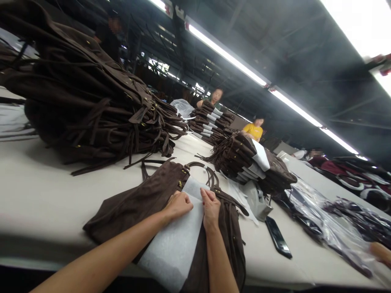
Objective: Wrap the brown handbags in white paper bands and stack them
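Observation:
A dark brown handbag (131,203) lies at the table's front edge, its handles toward the far side. Down its middle runs a strip of thin white paper (175,248), hanging over the near side. My left hand (179,205) is closed at the strip's left edge, fingers curled on the paper. Opposite it, my right hand (210,205) pinches the strip's right edge between thumb and fingers. Small brass-coloured fittings and strap ends show just beyond both hands.
A tall pile of brown bags (91,93) stands at left. Another stack with white paper bands (244,158) sits beyond. To the right are a tape dispenser (258,203), a phone (277,237) and plastic-wrapped goods (320,219). Someone in yellow (253,130) is farther back.

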The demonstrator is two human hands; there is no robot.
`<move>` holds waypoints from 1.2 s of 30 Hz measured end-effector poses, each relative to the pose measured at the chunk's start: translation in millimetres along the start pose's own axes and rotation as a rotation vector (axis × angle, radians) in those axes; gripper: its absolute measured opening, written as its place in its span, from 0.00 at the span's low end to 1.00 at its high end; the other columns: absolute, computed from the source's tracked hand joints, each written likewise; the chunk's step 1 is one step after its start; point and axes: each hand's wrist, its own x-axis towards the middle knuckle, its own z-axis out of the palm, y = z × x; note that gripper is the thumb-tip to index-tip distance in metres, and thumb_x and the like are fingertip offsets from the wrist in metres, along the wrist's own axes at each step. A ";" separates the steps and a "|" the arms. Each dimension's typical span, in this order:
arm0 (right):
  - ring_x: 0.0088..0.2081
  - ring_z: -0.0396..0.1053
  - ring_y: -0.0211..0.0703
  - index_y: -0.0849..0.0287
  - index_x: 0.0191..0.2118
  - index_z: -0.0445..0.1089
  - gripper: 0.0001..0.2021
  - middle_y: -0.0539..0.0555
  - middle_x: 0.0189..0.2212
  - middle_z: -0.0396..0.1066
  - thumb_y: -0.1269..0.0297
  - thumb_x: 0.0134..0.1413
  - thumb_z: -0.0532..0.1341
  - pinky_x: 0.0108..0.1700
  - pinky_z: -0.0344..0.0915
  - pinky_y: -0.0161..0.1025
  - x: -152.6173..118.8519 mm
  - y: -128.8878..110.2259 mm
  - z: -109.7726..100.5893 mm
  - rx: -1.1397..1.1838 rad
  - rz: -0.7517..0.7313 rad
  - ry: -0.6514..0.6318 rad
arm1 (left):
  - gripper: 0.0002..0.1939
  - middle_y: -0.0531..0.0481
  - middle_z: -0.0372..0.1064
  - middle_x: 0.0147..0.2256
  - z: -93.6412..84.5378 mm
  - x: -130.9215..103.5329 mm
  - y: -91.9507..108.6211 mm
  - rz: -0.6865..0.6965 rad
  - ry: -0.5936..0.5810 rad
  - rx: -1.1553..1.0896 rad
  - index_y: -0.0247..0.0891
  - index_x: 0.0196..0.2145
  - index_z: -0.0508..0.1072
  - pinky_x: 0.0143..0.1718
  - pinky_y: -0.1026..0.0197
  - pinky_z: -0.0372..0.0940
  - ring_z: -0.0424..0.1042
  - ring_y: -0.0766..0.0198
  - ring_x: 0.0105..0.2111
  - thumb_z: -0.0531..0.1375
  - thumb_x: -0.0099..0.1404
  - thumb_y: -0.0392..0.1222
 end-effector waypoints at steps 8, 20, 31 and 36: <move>0.23 0.50 0.26 0.59 0.31 0.79 0.14 0.53 0.39 0.67 0.56 0.39 0.72 0.22 0.43 0.32 -7.7 -18.8 -10.0 0.366 0.128 -0.225 | 0.38 0.54 0.73 0.33 -9.5 -7.4 4.5 0.037 -0.048 -0.063 0.45 0.56 0.65 0.42 0.59 0.60 0.68 0.54 0.42 0.65 0.45 0.44; 0.20 0.51 0.24 0.62 0.34 0.79 0.19 0.52 0.32 0.69 0.55 0.35 0.74 0.20 0.42 0.29 -7.7 -7.8 -10.1 0.281 0.271 -0.232 | 0.18 0.50 0.75 0.34 -8.5 -0.6 -12.5 0.166 -0.163 -0.242 0.38 0.39 0.79 0.44 0.63 0.61 0.70 0.59 0.39 0.63 0.53 0.50; 0.19 0.52 0.28 0.64 0.32 0.78 0.20 0.49 0.24 0.66 0.51 0.38 0.71 0.19 0.46 0.31 -6.2 2.7 -3.9 0.021 0.123 -0.117 | 0.15 0.49 0.76 0.27 -3.9 1.7 -9.7 0.043 -0.103 -0.214 0.34 0.28 0.80 0.32 0.64 0.60 0.71 0.62 0.30 0.57 0.55 0.46; 0.29 0.65 0.39 0.63 0.33 0.80 0.17 0.54 0.30 0.72 0.52 0.43 0.68 0.30 0.61 0.35 0.5 17.2 -1.2 -0.135 -0.020 -0.050 | 0.14 0.48 0.75 0.25 0.7 4.6 -0.4 -0.059 -0.040 -0.101 0.36 0.25 0.80 0.29 0.63 0.58 0.70 0.62 0.28 0.56 0.54 0.44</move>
